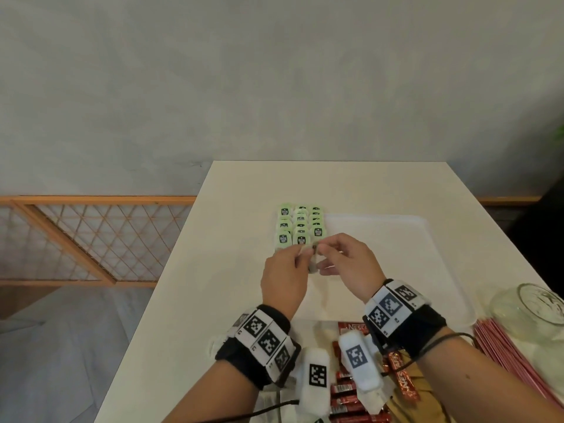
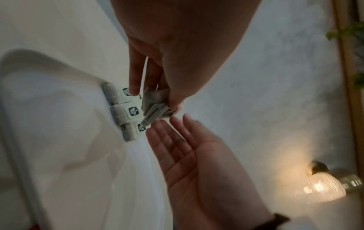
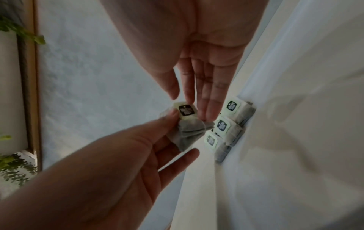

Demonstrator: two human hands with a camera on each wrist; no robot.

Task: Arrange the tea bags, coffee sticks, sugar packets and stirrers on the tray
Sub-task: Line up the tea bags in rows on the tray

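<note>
- Step in hand: laying out the tea bags. The left hand (image 1: pixel 285 277) pinches one bag (image 3: pixel 187 124) between thumb and fingers, raised just above the tray (image 1: pixel 396 239), at about 6 o'clock of the bags already laid.
- The right hand (image 1: pixel 348 264) is beside it with fingers straight and apart. Its fingertips (image 3: pixel 206 112) reach the bag's upper edge near the label; I judge they are steadying or straightening it, not gripping.
- The laid bags (image 1: pixel 300 227) sit in three tidy columns at the tray's 10 o'clock corner, overlapping like shingles, green labels up.
- The held bag looks soft and crumpled: grey gauze pouch, a pale green paper label with a dark logo at the top. Its string is too fine to trace with confidence.
- Next move, as I judge it: flatten the pouch, turn the label up, and set it at the near end of a column, overlapping its neighbour. This needs a light touch, since a nudge could shift the row.
- Much remains. Red coffee sticks (image 1: pixel 348 395) lie off the tray at 6 o'clock, under the wrists, and pink stirrers (image 1: pixel 512 355) at 4 o'clock beside a glass jar (image 1: pixel 528 309).
- Sugar packets I cannot pick out.
</note>
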